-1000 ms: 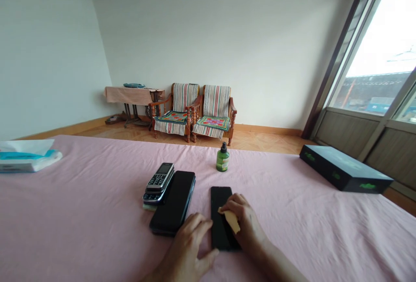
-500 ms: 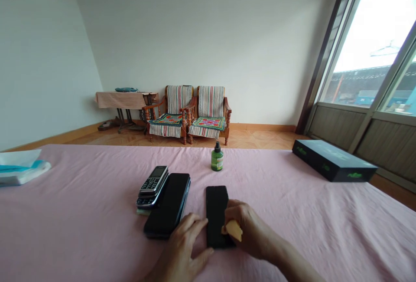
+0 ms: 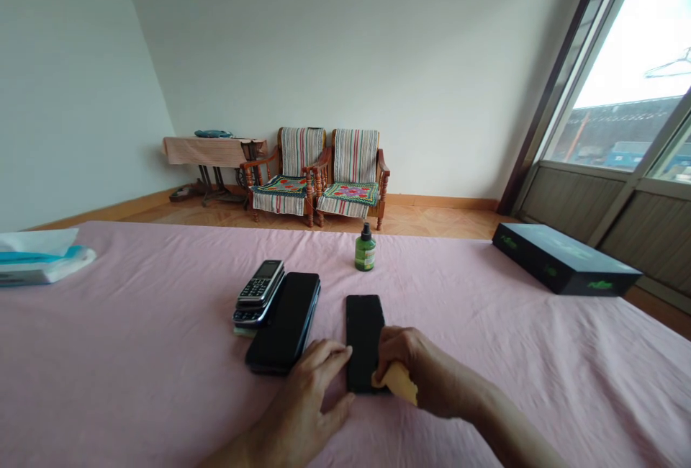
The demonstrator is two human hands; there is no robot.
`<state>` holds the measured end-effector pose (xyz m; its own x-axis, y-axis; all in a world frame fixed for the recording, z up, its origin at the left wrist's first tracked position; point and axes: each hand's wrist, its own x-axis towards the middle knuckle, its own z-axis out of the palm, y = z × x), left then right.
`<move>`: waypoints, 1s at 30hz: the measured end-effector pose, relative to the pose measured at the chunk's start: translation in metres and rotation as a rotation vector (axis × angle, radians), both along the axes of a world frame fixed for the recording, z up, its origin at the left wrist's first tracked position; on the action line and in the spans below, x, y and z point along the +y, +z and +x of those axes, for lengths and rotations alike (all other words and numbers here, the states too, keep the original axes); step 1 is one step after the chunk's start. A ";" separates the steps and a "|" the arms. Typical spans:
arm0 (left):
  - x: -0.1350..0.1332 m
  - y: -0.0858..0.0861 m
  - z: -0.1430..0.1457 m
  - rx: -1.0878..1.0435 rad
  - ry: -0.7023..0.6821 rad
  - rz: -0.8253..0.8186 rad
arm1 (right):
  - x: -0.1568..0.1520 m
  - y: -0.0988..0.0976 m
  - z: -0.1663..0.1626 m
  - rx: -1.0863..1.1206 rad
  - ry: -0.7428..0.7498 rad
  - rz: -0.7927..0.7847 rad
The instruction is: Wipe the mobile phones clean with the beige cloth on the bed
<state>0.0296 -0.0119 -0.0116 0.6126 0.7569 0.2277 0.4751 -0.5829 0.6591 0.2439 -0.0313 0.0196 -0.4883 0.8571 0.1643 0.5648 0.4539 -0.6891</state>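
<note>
A black smartphone (image 3: 363,335) lies flat, screen up, on the pink cloth. My left hand (image 3: 307,399) rests at its left edge, fingers spread, with fingertips touching the phone's side. In my right hand (image 3: 415,363) a yellow cloth (image 3: 400,381) is bunched and pressed on the lower right of the screen. Left of my hands, a stack of smartphones (image 3: 286,320) lies beside a small pile of keypad phones (image 3: 261,289). Beyond the single phone stands a green spray bottle (image 3: 366,250) with a black top.
The pink cloth (image 3: 458,338) covers the surface. A black box (image 3: 561,259) with green lettering sits at the right. A tissue pack (image 3: 48,266) lies at the left edge. Further off stand two wooden chairs (image 3: 350,191) and a cloth-covered table (image 3: 208,151).
The view has tilted slightly, so everything on the cloth appears higher and a little further right. My right hand, still with the yellow cloth, stays near the phone's right edge.
</note>
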 end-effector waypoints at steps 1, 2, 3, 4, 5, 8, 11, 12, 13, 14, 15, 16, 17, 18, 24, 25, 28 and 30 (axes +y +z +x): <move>0.000 0.000 0.000 0.001 -0.001 0.006 | 0.000 0.000 -0.002 0.000 0.006 0.003; 0.000 0.000 0.000 0.002 -0.001 0.012 | -0.001 -0.001 -0.005 0.011 0.017 0.013; 0.000 0.000 0.000 0.004 -0.001 0.016 | -0.001 -0.002 -0.008 0.025 0.027 0.029; -0.001 0.001 0.000 0.006 -0.001 0.020 | -0.002 -0.003 -0.011 0.036 0.040 0.042; -0.001 0.002 0.000 0.007 -0.003 0.022 | -0.002 -0.003 -0.013 0.038 0.054 0.049; -0.001 0.003 0.000 0.010 -0.010 0.021 | -0.002 -0.002 -0.008 -0.006 0.063 0.025; -0.001 0.003 -0.001 0.005 -0.016 0.029 | -0.003 0.000 -0.002 -0.037 0.034 0.002; -0.001 0.003 -0.001 0.002 -0.017 0.035 | -0.003 0.000 -0.003 -0.034 0.028 0.002; -0.001 0.002 -0.001 0.000 -0.018 0.040 | -0.003 0.000 -0.005 -0.025 0.029 0.007; -0.001 0.002 -0.001 0.000 -0.019 0.043 | -0.004 0.000 -0.008 -0.012 0.030 0.018; -0.001 0.002 -0.001 0.000 -0.021 0.045 | -0.005 0.000 -0.012 -0.001 0.032 0.029; -0.001 0.002 -0.001 0.000 -0.024 0.046 | -0.006 0.000 -0.015 0.003 0.034 0.038; -0.001 0.002 -0.001 0.001 -0.026 0.047 | -0.006 0.001 -0.017 -0.002 0.034 0.042; -0.001 0.002 -0.001 0.004 -0.027 0.048 | -0.007 0.002 -0.017 -0.018 0.031 0.038; -0.001 0.004 0.000 -0.003 -0.033 0.059 | -0.010 0.004 -0.010 -0.130 -0.034 -0.005; -0.001 0.004 0.000 -0.006 -0.032 0.057 | -0.010 0.002 -0.012 -0.119 -0.029 0.013; -0.002 0.004 0.000 -0.013 -0.035 0.047 | -0.010 -0.002 -0.021 -0.071 -0.015 0.082; -0.002 0.003 -0.001 -0.017 -0.036 0.050 | -0.010 -0.003 -0.022 -0.075 -0.005 0.083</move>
